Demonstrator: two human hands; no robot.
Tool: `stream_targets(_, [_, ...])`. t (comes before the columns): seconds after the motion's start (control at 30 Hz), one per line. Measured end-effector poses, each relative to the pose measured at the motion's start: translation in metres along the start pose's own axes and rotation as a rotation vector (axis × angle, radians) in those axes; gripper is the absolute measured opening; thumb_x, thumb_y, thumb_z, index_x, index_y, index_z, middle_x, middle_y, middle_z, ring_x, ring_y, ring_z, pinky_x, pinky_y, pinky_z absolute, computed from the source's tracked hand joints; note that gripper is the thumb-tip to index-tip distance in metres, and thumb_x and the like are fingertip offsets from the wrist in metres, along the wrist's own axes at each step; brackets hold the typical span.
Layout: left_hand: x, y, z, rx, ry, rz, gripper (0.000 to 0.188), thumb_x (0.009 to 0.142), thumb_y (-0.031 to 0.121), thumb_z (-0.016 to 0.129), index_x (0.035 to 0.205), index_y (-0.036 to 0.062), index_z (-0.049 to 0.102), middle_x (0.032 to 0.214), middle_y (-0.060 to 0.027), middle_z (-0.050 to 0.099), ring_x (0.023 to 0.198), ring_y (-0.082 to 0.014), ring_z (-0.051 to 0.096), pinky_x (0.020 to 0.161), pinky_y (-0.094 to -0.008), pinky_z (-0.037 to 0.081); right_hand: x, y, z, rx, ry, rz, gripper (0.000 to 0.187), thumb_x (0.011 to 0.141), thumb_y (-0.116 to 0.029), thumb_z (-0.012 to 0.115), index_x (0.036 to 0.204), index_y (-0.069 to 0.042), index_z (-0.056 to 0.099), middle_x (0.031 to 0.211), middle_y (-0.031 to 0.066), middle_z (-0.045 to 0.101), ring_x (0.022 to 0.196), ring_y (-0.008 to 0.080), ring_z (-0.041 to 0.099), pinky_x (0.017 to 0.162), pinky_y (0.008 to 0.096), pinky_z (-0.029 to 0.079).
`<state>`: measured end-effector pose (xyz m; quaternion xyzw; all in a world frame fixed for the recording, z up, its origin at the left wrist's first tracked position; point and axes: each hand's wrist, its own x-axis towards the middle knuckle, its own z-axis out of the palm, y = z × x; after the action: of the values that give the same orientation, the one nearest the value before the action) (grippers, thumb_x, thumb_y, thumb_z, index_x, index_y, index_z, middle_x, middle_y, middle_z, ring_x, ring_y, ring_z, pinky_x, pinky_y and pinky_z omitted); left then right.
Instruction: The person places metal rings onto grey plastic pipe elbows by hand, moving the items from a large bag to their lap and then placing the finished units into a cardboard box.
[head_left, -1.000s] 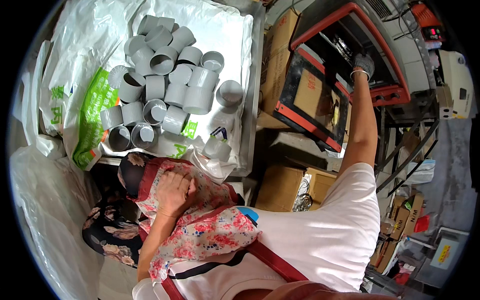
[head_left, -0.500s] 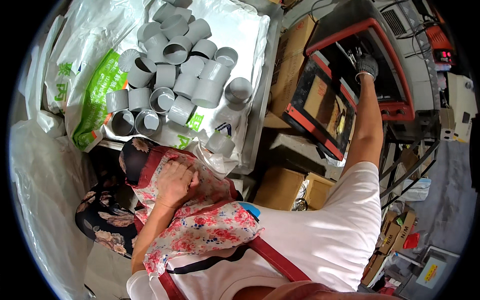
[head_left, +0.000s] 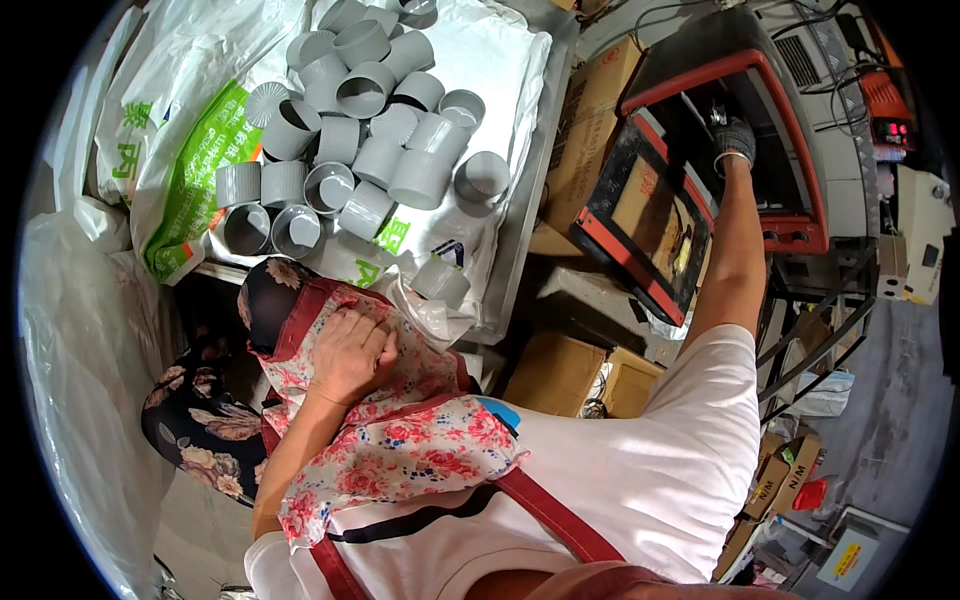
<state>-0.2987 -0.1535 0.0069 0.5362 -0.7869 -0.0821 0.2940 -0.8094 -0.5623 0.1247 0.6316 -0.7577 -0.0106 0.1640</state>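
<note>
My right hand (head_left: 736, 143), in a dark grey knit glove, reaches inside a toaster oven (head_left: 690, 92) with a red frame. Small shiny metal pieces (head_left: 718, 113) are at its fingertips; the fingers look closed on one, but its exact kind is too small to tell. The oven's glass door (head_left: 612, 215) hangs down below my forearm. My left hand (head_left: 352, 355) is bare and rests on the flowered apron (head_left: 400, 455) over my thigh. Its fingers are curled in, with nothing seen in them.
At the left, grey ribbed cups (head_left: 420, 178) lie piled on white plastic sheeting (head_left: 490, 60) in a metal-edged tray (head_left: 545, 120). Cardboard boxes (head_left: 585, 140) stand between tray and oven; an open carton (head_left: 555, 375) is below. A red device (head_left: 885, 105) sits at the far right.
My right hand has shifted slightly within the oven, and the metal pieces at its fingertips now look fewer and bunched together. My left hand stays on the apron. The view has shifted a little.
</note>
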Motion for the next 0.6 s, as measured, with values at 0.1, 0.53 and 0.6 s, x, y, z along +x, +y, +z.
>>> stream_targets(0.1, [0.001,0.000,0.000,-0.002,0.010,0.001,0.009,0.060,0.011,0.064,0.066,0.0078,0.057,0.068,-0.0042,0.052,0.067,-0.0199,0.051,0.062,-0.0308,0.039,-0.003,-0.004,-0.005,0.043,0.073,-0.012,0.033,0.074,-0.035,0.053,0.091,-0.007,0.061,0.096,0.0199,0.058,0.093,0.0359,0.054,0.078,0.0418,0.043])
stream_targets(0.53, [-0.011,-0.009,0.007,-0.014,0.096,0.013,0.009,0.059,0.008,0.063,0.066,0.0079,0.058,0.072,-0.0026,0.054,0.067,-0.0180,0.052,0.061,-0.0284,0.041,-0.001,-0.006,0.003,1.223,-0.588,0.418,0.013,0.078,-0.016,0.060,0.086,-0.008,0.066,0.074,0.0048,0.061,0.062,0.0169,0.055,0.056,0.0291,0.044])
stream_targets(0.6, [-0.012,-0.010,0.007,-0.030,0.077,0.013,0.009,0.058,0.008,0.063,0.067,0.0081,0.058,0.073,-0.0023,0.054,0.068,-0.0176,0.052,0.062,-0.0281,0.040,-0.023,-0.027,-0.015,1.317,-0.567,0.243,0.016,0.080,-0.010,0.058,0.095,-0.005,0.062,0.080,0.0073,0.062,0.064,0.0178,0.059,0.056,0.0291,0.047])
